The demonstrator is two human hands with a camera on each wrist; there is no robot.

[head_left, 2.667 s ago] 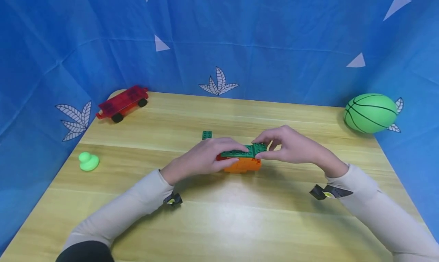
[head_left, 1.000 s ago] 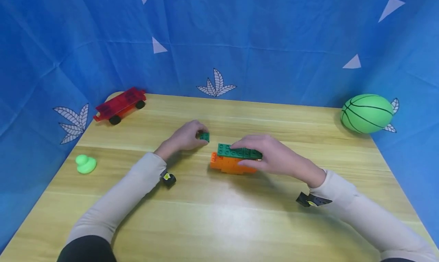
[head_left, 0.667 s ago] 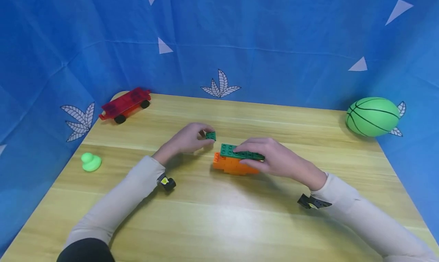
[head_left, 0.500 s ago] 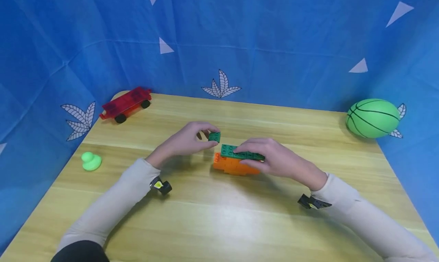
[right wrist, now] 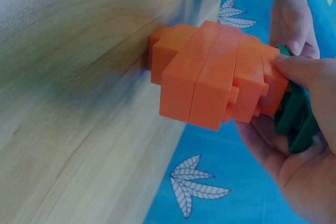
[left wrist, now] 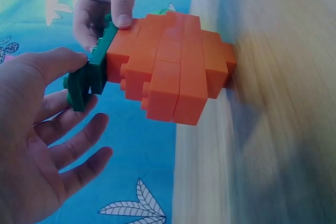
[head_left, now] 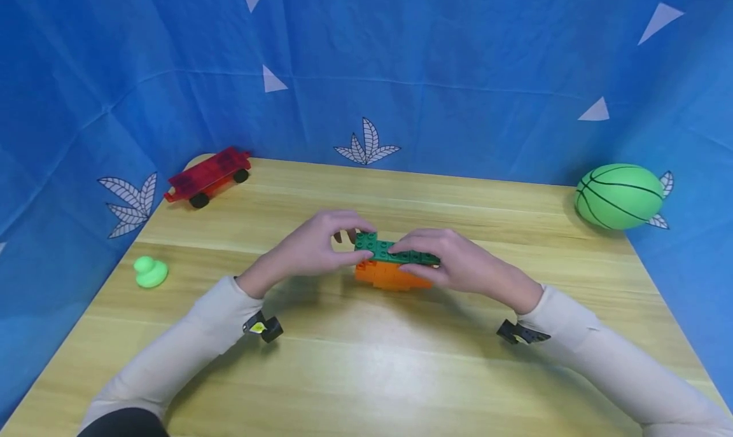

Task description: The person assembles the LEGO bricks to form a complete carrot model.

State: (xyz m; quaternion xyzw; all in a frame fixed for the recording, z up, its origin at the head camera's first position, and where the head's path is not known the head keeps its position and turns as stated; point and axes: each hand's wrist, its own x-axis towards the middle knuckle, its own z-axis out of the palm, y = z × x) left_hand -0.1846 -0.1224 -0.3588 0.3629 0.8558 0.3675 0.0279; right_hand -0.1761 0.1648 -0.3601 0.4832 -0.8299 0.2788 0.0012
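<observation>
An orange toy-brick build (head_left: 395,276) with stepped sides stands on the wooden table, topped by a row of green bricks (head_left: 385,251). At the left end of that row, my left hand (head_left: 306,246) pinches a small green brick (head_left: 366,239) between thumb and fingers, overlapping the row's end. In the left wrist view this green brick (left wrist: 79,88) sits against the green layer and juts past it. My right hand (head_left: 460,262) grips the build from the right, thumb on the near side, fingers over the green top. In the right wrist view its thumb (right wrist: 304,72) presses the orange side.
A red toy car (head_left: 210,175) with black wheels stands at the back left. A light green rounded toy (head_left: 150,271) is near the left edge, and a green ball (head_left: 618,196) at the back right. A blue cloth (head_left: 458,74) hangs behind the wooden table (head_left: 343,360).
The left hand went from the build to the loose green brick, took hold of it and brought it right onto the green row's left end. The right hand shifted left and grips the build.
</observation>
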